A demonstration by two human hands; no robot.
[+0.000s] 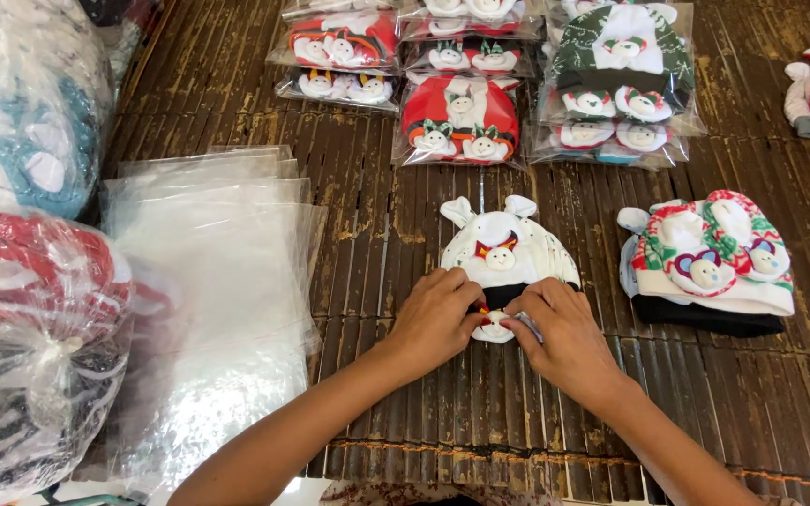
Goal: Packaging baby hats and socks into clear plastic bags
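Both hands worked at the lower edge of a white plush hat [508, 253] lying on the slatted mat [377, 234]. Left hand [438, 319] and right hand [564, 337] pinched its small front ornament [494, 325], fingers closed. Soft, light fabric; the hem probably offered the best grip.

The white hat [508, 253] is soft, matt fleece cloth. The empty bags [217, 281] are glossy, clear plastic film. The slatted mat [377, 206] looks like rough, worn brown bamboo.
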